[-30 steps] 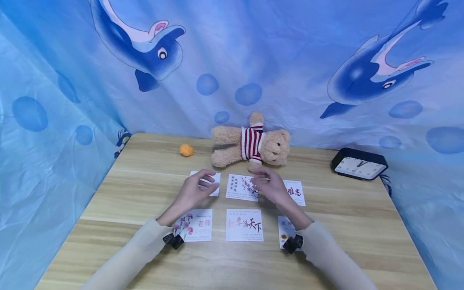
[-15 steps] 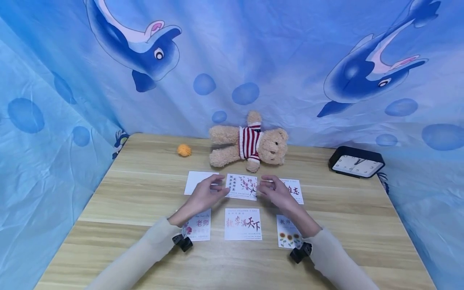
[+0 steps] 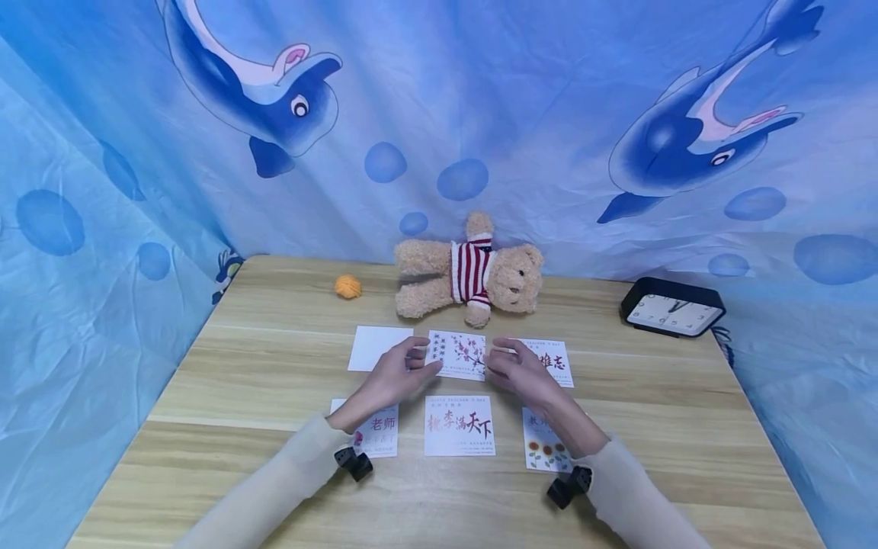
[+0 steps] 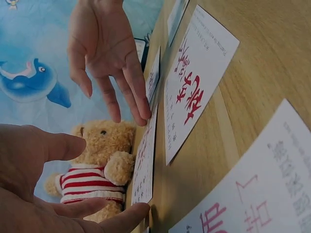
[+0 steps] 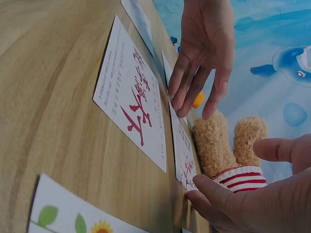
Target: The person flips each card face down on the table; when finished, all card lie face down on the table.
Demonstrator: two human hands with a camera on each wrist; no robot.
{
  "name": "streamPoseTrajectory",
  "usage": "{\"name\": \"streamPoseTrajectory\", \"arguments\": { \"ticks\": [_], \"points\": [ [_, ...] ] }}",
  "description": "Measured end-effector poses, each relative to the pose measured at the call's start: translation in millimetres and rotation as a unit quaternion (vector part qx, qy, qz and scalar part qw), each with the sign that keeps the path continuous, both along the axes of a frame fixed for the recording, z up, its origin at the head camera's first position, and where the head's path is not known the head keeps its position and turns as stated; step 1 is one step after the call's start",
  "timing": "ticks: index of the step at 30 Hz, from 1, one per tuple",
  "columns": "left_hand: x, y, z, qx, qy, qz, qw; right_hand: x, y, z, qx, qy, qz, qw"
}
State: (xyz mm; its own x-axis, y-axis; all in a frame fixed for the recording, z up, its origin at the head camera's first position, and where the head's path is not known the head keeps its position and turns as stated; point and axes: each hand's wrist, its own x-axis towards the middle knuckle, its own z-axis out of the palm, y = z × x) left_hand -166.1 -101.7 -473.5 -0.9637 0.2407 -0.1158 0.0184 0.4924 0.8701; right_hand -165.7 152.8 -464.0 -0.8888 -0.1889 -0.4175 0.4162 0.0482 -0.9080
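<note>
A white card with plum blossoms [image 3: 459,353] lies flat in the middle of the back row. My left hand [image 3: 398,372] is at its left edge, little-finger side low, the thumb raised over the card in the head view. At the right edge is my right hand [image 3: 523,374], its fingertips by the card's border. Palms face each other with relaxed fingers in both wrist views, and neither hand grips anything. Nearer me lies a card with large red characters [image 3: 459,425]. A blank white card [image 3: 373,347] is left of my left hand; a red-lettered card [image 3: 554,362] lies partly behind my right.
A teddy bear [image 3: 472,278] in a striped shirt lies behind the cards. An orange yarn ball [image 3: 347,287] sits back left, a black clock [image 3: 672,307] back right. A flower card [image 3: 382,428] and sunflower card [image 3: 546,450] lie under my forearms on the wooden table [image 3: 226,427].
My left hand has moved right from the blank card to the blossom card's left edge. My right hand has drawn off the blossom card to its right edge and lowered slightly.
</note>
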Motion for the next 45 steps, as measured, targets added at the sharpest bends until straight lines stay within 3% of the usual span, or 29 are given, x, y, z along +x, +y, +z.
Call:
{"name": "streamPoseTrajectory", "arguments": {
  "ticks": [16, 31, 34, 40, 45],
  "points": [
    [4.6, 9, -0.4, -0.006, 0.000, 0.009, 0.9999, 1.9, -1, -4.9, -0.042, -0.008, -0.015, 0.999],
    [10.3, 13, 4.8, -0.034, 0.001, -0.027, 0.9991, 3.4, -2, -4.9, -0.077, -0.047, -0.054, 0.994],
    [10.9, 15, 5.0, -0.040, 0.001, -0.034, 0.9986, 3.9, -2, -5.9, -0.060, -0.046, -0.047, 0.996],
    [11.0, 17, 4.7, -0.044, 0.010, -0.038, 0.9983, 5.6, -2, -6.3, 0.020, 0.007, -0.055, 0.998],
    [10.6, 16, 4.4, -0.042, 0.009, -0.030, 0.9986, 5.1, -4, -4.6, 0.033, 0.009, -0.045, 0.998]
  ]
}}
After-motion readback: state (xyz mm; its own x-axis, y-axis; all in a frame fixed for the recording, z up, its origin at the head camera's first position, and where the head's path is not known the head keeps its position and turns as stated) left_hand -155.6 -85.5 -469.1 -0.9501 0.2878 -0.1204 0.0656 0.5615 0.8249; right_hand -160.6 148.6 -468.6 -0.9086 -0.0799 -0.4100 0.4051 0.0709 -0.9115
